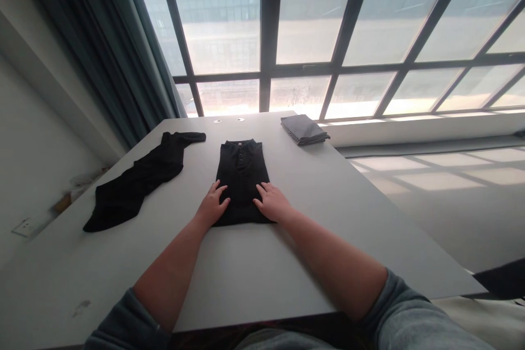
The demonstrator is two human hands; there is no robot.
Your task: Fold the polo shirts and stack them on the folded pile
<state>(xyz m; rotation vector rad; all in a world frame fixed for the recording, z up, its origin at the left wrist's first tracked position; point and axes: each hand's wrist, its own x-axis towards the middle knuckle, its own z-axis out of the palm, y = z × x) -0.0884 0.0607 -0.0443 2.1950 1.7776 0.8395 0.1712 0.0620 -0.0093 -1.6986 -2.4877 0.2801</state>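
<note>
A black buttoned shirt (pixel 241 175) lies folded into a neat rectangle on the white table (pixel 311 262), its collar toward the window. My left hand (pixel 213 203) rests on the shirt's left edge, fingers spread. On the opposite edge lies my right hand (pixel 271 201), also with fingers apart and pressed flat to the cloth. Neither hand grips the fabric. To the left, a second black garment (pixel 143 178) is stretched out in a long, loose shape.
A folded stack of grey cloth (pixel 304 129) sits at the table's far right corner. Two round fittings (pixel 240 120) show near the back edge. Beyond stand a large window (pixel 305 11) and, at left, a dark curtain (pixel 118 38). A wall socket (pixel 25 227) is at far left.
</note>
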